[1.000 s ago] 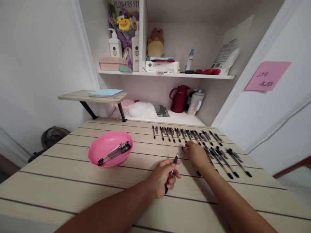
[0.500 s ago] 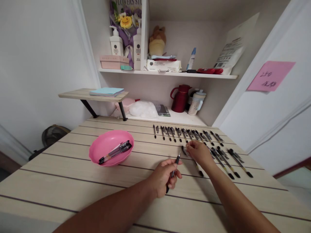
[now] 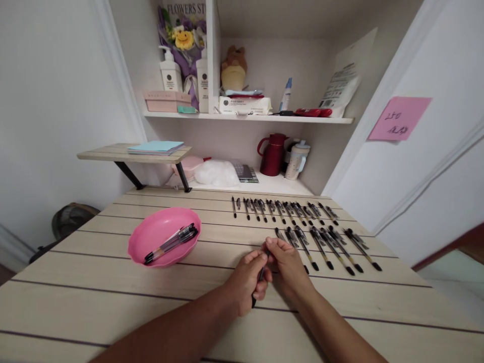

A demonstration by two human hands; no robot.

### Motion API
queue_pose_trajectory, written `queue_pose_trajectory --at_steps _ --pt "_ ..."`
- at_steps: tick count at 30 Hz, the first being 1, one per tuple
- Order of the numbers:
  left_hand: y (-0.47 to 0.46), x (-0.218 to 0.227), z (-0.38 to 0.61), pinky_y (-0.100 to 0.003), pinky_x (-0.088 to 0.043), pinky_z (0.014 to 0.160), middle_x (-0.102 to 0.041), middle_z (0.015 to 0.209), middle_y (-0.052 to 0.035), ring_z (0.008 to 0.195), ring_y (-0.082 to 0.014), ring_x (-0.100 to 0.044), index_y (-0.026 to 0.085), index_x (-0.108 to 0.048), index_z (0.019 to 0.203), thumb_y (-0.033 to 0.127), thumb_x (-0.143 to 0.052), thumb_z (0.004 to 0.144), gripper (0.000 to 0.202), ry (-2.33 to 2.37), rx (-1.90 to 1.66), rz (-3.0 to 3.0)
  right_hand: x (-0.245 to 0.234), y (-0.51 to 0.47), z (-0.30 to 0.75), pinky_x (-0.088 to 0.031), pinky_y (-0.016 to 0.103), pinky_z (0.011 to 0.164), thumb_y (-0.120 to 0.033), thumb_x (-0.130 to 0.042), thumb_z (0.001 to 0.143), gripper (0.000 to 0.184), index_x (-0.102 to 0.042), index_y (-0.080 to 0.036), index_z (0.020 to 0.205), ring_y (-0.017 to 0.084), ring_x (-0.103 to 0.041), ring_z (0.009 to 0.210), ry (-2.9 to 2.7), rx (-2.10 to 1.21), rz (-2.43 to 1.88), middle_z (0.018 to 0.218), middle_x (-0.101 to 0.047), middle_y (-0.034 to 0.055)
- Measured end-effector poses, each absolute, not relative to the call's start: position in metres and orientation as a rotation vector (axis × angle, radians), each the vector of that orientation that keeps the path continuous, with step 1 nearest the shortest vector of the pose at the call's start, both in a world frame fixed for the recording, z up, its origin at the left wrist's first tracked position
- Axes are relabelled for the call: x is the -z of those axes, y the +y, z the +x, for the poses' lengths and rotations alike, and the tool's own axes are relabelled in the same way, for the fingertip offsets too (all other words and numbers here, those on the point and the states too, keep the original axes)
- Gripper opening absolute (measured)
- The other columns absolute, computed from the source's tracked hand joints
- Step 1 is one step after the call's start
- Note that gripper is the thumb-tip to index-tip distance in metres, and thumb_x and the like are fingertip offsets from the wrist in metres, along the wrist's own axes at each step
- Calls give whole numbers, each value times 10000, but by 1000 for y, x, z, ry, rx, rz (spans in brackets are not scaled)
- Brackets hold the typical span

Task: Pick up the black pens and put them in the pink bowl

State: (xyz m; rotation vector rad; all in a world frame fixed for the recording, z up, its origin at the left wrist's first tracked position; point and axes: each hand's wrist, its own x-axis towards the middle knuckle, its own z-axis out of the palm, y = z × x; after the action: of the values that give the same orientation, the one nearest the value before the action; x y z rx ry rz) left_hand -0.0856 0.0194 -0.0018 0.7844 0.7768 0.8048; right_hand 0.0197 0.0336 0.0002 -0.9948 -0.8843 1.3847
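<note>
My left hand [image 3: 249, 280] is closed around a black pen [image 3: 261, 273], which slants with its dark lower end showing under the palm. My right hand [image 3: 285, 262] meets it at the pen's upper end, thumb and forefinger pinched there. The fingers cover the tip, so anything small between them is hidden. Just beyond the right hand lies a front row of pens [image 3: 321, 250], with clear black-ended caps [image 3: 290, 236] beside them. Farther back runs a second row of pens and caps [image 3: 280, 212].
A pink bowl [image 3: 136, 254] at the left holds several pens [image 3: 172, 243]. Behind it a small raised shelf [image 3: 98, 153] stands on black legs. At the back are a red jug [image 3: 272, 155], a pale cup [image 3: 298, 161] and a white plastic bag [image 3: 217, 174].
My right hand has come from the front row to the upper end of the pen in my left hand, covering its bare tip. The view has shifted slightly.
</note>
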Motion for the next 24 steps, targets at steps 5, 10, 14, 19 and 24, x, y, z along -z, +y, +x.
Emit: queue_pose_trajectory --at_steps 5,10,14,19,24 --pt "19 -2 -86 -162 -97 320 -458 545 71 295 -10 -228 202 -437 881 456 -509 762 289 789 -809 781 -1 34 20 -338 175 309 -492 -616 689 362 -594 -147 798 71 -463 379 -780 -1437 -919 574 -560 -15" --pt "20 -1 -85 -158 -108 317 -467 560 71 292 -7 -240 207 -425 867 453 -517 759 284 793 -809 784 0 35 22 -276 167 295 -418 -668 667 286 -568 -150 663 46 -382 318 -835 -1467 -941 465 -476 -54" --pt "20 -1 -85 -155 -108 320 -468 560 69 294 -4 -239 200 -446 908 458 -519 758 307 786 -800 785 -3 35 25 -355 184 367 -450 -650 673 320 -613 -158 800 84 -501 480 -790 -1470 -887 695 -617 23" --pt "20 -1 -85 -157 -111 318 -468 552 68 294 -6 -230 203 -449 887 447 -501 770 276 793 -800 782 -6 34 29 -312 192 362 -448 -645 681 300 -595 -152 680 68 -402 382 -873 -1498 -942 482 -481 -39" --pt "20 -2 -85 -158 -103 316 -463 545 68 287 -10 -212 209 -445 879 433 -474 783 246 787 -793 794 -5 36 31 -393 207 480 -383 -696 647 252 -632 -148 713 73 -460 500 -873 -1448 -857 696 -614 27"
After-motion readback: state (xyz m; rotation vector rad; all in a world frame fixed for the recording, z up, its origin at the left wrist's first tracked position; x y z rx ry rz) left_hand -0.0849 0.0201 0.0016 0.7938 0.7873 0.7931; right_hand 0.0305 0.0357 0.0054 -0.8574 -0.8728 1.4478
